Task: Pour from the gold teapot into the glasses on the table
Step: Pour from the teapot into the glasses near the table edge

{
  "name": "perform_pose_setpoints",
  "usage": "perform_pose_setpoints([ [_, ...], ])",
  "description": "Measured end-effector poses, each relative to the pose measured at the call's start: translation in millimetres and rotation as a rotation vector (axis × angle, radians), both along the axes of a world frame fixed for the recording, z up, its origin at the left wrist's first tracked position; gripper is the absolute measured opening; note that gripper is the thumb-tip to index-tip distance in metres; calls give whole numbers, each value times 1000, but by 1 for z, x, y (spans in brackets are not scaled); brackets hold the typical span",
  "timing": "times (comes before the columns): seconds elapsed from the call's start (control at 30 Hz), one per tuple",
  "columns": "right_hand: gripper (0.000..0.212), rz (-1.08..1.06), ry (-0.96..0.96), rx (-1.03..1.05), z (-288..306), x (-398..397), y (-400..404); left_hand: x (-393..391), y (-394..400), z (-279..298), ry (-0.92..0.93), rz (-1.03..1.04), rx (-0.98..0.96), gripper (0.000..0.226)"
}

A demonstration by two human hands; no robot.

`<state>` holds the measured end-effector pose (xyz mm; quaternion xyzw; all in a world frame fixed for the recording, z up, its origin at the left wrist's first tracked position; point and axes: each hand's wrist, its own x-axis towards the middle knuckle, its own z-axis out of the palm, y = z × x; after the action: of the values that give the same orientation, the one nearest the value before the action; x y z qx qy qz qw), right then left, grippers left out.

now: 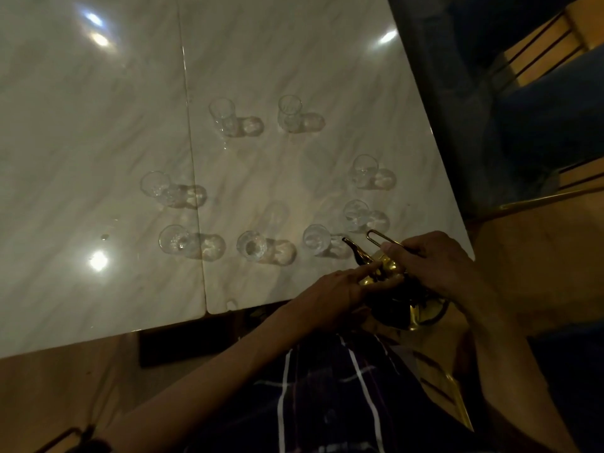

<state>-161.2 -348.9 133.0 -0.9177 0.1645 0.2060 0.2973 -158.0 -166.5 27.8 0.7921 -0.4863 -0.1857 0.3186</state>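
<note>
Teapot (389,276): gold, at the table's (98,125) near right edge, spout toward the nearest glass (315,238).
Right hand (434,259): grasping the wire handle (380,238).
Left hand (336,291): fingers straight, pressing the lid.
Glasses: eight in a loose ring, contents hard to make out.
Hidden: teapot's lower body, behind both hands.

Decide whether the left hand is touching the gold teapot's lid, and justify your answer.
Touching. The head view shows the left hand with straight fingers laid on the lid of the gold teapot, no gap visible, while the right hand grips the handle.
</note>
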Motion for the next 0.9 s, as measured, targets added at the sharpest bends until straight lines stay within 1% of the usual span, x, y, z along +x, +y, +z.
perform_pose_setpoints([
  [0.23, 46, -24, 17, 16, 0, 1, 1, 0, 2, -2, 22, -8, 34, 80],
  [0.47, 45, -19, 21, 27, 2, 3, 4, 2, 4, -1, -6, 19, 7, 73],
  [0.57, 45, -22, 30, 34, 2, 4, 5, 2, 5, 0, 11, 17, 0, 72],
  [0.9, 44, -15, 36, 43, 4, 8, 9, 7, 8, 3, 44, 1, 10, 78],
])
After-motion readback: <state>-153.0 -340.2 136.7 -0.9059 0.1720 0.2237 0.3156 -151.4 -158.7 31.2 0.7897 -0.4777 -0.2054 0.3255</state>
